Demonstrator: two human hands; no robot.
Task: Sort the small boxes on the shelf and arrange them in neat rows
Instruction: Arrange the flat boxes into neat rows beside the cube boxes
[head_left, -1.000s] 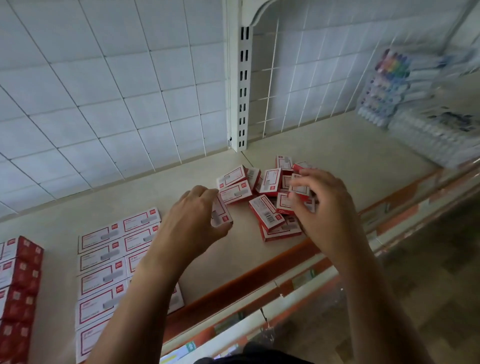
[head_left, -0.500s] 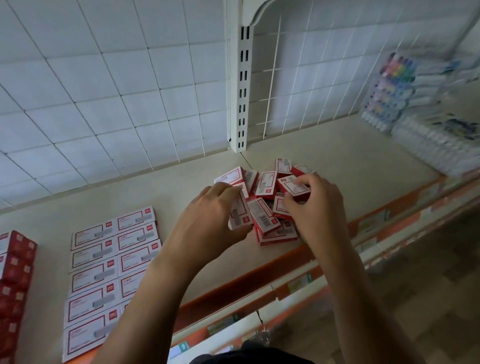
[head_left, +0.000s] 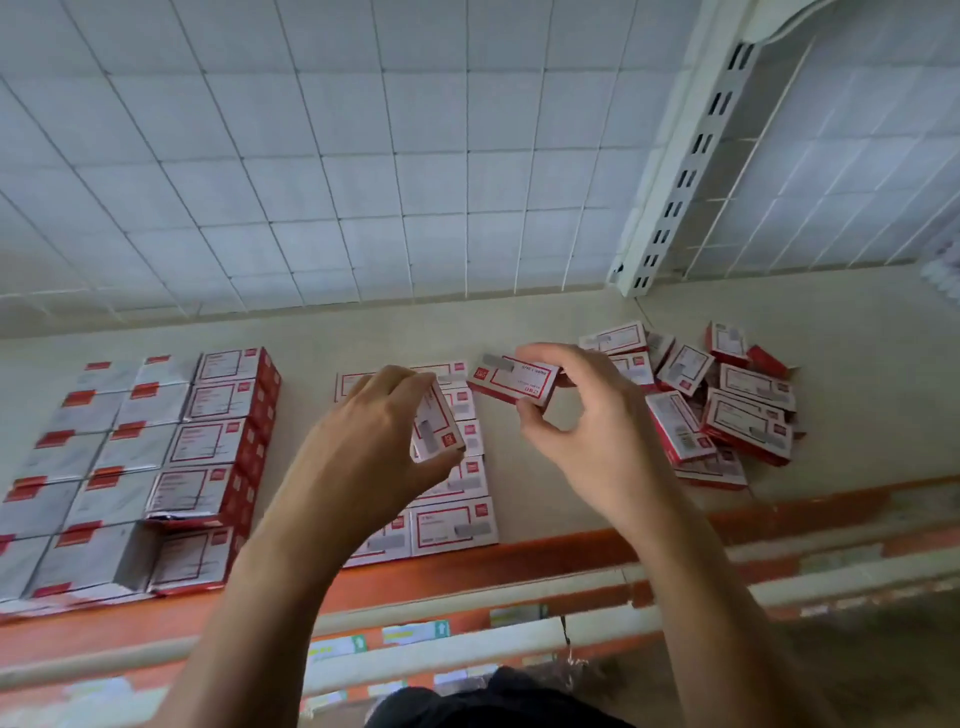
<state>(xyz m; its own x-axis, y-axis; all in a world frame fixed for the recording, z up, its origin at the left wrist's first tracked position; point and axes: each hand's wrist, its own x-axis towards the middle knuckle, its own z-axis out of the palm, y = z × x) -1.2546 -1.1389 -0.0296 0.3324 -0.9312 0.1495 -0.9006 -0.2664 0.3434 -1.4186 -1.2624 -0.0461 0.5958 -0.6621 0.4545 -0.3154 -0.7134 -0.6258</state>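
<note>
My left hand (head_left: 371, 441) grips one small red-and-white box (head_left: 439, 428), tilted, above the neat double row of flat boxes (head_left: 457, 525) in the middle of the shelf. My right hand (head_left: 587, 431) pinches a second small box (head_left: 514, 382) between thumb and fingers, held just above the back end of that row. A loose heap of the same boxes (head_left: 727, 405) lies to the right on the beige shelf (head_left: 587, 499). My hands hide much of the row.
Stacked larger red-and-white boxes (head_left: 218, 441) and blurred ones (head_left: 78, 467) stand at the left. A white wire grid (head_left: 363, 156) backs the shelf, with a slotted upright (head_left: 675, 197) at the right. An orange front lip (head_left: 519, 561) edges the shelf.
Both hands have lifted a box each from the heap and carried them left over the neat row. The view has swung left, bringing the stacked boxes into sight.
</note>
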